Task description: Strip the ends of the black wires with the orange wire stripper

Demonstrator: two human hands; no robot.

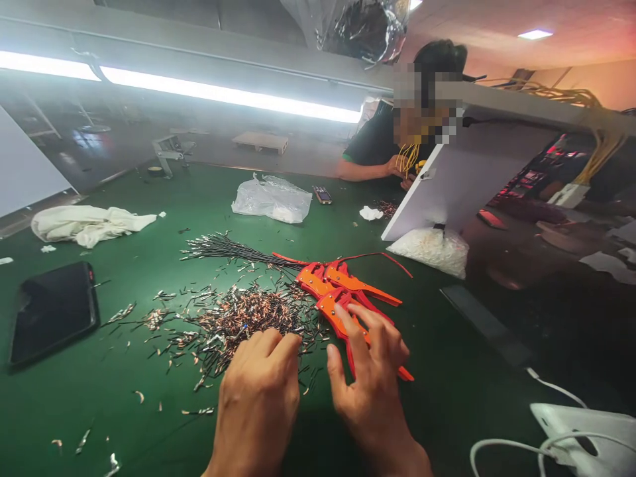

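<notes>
My left hand (261, 391) is closed, knuckles up, at the near edge of a loose pile of short copper-and-black wire ends (248, 315). Whatever its fingers may hold is hidden beneath it. My right hand (370, 371) is open with its fingers spread, over the handles of red and orange wire strippers (334, 303). Its fingertips overlap a tool's body; I cannot tell whether they touch. More wire strippers (355, 281) lie just beyond. Behind the pile rests a bundle of black wires (233, 248) with silvery ends, and a red wire (368, 255) runs across the tools.
A dark phone (54, 311) lies at left, near a white cloth (92, 225). Farther back are a clear plastic bag (272, 199) and a small keypad phone (322, 194). A co-worker (372, 149) handles yellow wires behind a white panel (477, 172). White cables (507, 444) lie at right.
</notes>
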